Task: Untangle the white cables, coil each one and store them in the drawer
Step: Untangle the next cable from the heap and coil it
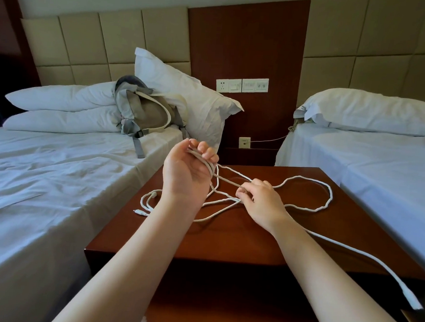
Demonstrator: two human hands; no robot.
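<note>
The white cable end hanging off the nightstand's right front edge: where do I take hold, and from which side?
Pinch the plug itself, coming from the right. It appears to hang free past the nightstand edge, so fingers can close on both flat faces; the cord behind it lies flat on the wood, harder to get under. The right hand is nearer, but now pinches a strand.

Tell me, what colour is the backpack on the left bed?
The backpack is grey and beige; the head view, the only one, shows it.

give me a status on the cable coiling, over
Left hand grips started coil. Right hand pinches a strand. Rest of white cables loose on nightstand. One plug end hangs off the edge.
</note>
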